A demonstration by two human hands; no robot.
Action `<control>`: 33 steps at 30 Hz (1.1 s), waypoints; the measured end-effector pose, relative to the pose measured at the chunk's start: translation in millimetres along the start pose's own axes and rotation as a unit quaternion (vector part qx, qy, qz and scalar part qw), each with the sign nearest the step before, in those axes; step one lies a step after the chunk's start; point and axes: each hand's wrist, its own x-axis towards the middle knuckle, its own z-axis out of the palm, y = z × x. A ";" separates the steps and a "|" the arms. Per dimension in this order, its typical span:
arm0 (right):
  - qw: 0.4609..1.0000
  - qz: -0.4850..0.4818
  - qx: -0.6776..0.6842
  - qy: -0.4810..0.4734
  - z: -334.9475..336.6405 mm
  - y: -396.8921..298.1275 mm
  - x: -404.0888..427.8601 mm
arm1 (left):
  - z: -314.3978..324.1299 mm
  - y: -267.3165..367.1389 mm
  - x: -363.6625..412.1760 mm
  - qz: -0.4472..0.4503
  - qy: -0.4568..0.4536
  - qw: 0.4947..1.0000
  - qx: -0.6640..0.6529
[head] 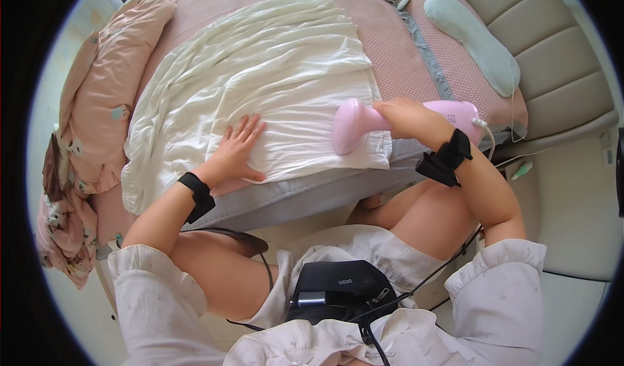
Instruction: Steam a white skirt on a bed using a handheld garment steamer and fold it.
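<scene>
A white gathered garment (287, 88) lies spread over the bed, its near edge by the mattress side. My left hand (234, 150) rests flat on the fabric, fingers apart and holding nothing. In my right hand (409, 120) is the handle of a pink handheld garment steamer (352, 126). Its wide head meets or hovers just over the right part of the cloth; I cannot tell which. A white power cord (489, 139) comes out of the steamer's rear end. Black straps are around both my wrists.
Pink quilted bedding (390, 49) covers the bed. A pale green bolster-shaped cushion (475, 44) lies on a pink pillow by the padded grey headboard (541, 39). A bunched floral quilt (112, 108) sits at the left. A black bag (341, 288) with cables is at my waist.
</scene>
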 end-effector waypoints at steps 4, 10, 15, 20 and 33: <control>0.999 0.015 0.033 0.008 7.7 16.3 -17.1 | -9.8 3.6 3.4 0.000 -0.025 1.000 0.019; 0.989 -0.034 0.097 0.104 7.5 3.3 -17.6 | 2.3 13.5 25.1 0.024 0.040 0.998 0.038; 0.998 0.005 0.051 0.020 4.0 -6.2 -8.3 | 3.0 17.2 25.1 0.029 0.007 0.997 0.074; 0.998 0.009 0.050 0.027 18.0 25.7 -20.1 | -1.4 13.6 23.6 0.030 0.006 0.994 0.101; 0.996 0.037 0.082 0.028 16.5 49.8 -31.6 | 2.6 48.4 51.9 0.046 -0.031 0.995 0.084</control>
